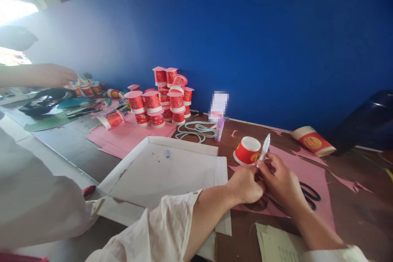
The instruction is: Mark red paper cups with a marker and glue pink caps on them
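In my right hand (284,178) is a slim white pen-like tube (265,147), its narrow end pointing up. My left hand (247,184) is closed right beside it, and its fingertips are hidden, so whatever they grip does not show. Just beyond both hands a red paper cup (245,152) stands upside down. Pink paper (319,208) lies beneath the hands. Black scissors handles (310,196) show beside my right wrist. To the left is a shallow white cardboard tray (184,180) with a small blue cap (168,154) in it.
Red cups topped with pink paper (153,102) are stacked at the back. A pale green cord (196,131) and a purple glue stick (219,130) lie near the blue partition (245,49). Nested cups (313,141) rest on their side at right. A co-worker's arm (37,74) reaches in at left.
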`<state>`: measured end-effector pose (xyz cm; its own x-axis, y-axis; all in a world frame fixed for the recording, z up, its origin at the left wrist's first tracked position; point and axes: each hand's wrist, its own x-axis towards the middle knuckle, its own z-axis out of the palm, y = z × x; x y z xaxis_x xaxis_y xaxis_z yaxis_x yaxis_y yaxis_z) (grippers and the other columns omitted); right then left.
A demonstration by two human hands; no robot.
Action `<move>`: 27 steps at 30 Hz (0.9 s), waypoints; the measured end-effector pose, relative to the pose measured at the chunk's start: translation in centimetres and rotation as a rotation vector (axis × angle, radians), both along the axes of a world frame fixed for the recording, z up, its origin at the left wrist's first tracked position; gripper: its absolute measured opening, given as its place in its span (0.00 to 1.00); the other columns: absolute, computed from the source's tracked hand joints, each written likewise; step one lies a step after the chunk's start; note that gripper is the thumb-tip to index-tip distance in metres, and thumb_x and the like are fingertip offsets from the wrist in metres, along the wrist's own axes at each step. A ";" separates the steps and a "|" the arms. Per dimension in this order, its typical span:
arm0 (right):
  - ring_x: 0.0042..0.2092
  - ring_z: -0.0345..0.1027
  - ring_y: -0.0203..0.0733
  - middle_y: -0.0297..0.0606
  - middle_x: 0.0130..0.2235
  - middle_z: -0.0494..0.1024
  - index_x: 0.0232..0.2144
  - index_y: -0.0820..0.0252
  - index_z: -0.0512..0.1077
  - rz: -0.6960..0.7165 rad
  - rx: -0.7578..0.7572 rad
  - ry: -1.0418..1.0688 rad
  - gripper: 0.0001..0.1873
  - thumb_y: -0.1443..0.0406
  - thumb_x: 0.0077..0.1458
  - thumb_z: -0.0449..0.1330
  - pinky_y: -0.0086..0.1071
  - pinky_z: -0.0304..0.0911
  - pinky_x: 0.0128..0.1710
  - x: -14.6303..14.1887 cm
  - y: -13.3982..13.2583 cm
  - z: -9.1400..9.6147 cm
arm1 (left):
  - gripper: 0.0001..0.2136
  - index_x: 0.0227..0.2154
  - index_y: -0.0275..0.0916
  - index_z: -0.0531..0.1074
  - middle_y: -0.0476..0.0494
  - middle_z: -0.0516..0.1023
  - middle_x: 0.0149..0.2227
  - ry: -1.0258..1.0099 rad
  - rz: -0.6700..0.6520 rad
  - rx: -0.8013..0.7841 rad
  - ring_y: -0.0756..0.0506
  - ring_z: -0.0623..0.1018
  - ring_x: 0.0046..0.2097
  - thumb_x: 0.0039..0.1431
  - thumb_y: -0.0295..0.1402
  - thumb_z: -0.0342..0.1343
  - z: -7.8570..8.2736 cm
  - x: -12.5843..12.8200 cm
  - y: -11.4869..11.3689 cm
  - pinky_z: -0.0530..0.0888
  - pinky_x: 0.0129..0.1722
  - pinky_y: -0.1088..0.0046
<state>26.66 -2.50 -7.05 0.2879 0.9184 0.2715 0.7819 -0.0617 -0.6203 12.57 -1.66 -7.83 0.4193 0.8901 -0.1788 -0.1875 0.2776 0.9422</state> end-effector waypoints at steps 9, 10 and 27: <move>0.42 0.75 0.44 0.37 0.42 0.82 0.47 0.51 0.77 0.094 0.156 0.101 0.20 0.51 0.58 0.55 0.34 0.67 0.39 -0.3 -1.1 1.2 | 0.11 0.43 0.39 0.73 0.48 0.75 0.28 0.031 0.347 0.428 0.47 0.76 0.32 0.60 0.38 0.59 3.5 -2.1 1.3 0.70 0.35 0.73; 0.43 0.75 0.44 0.38 0.43 0.81 0.48 0.51 0.77 0.147 0.194 0.129 0.20 0.51 0.59 0.55 0.34 0.67 0.40 -0.4 -1.3 1.4 | 0.15 0.46 0.38 0.72 0.49 0.74 0.27 0.012 0.376 0.424 0.47 0.76 0.32 0.58 0.39 0.61 3.6 -2.3 1.7 0.71 0.35 0.74; 0.27 0.62 0.29 0.31 0.25 0.71 0.34 0.60 0.79 0.127 0.206 1.340 0.25 0.54 0.33 0.77 0.24 0.65 0.27 -1.3 -0.9 2.6 | 0.13 0.38 0.37 0.75 0.46 0.78 0.28 0.183 0.012 0.535 0.47 0.78 0.29 0.62 0.43 0.55 3.1 -2.2 1.1 0.75 0.30 0.71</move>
<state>25.32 -3.40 -4.41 0.3539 0.9352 -0.0132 -0.4294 0.1499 -0.8906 10.40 -0.55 -4.78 0.4128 0.8813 0.2299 -0.0082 -0.2488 0.9685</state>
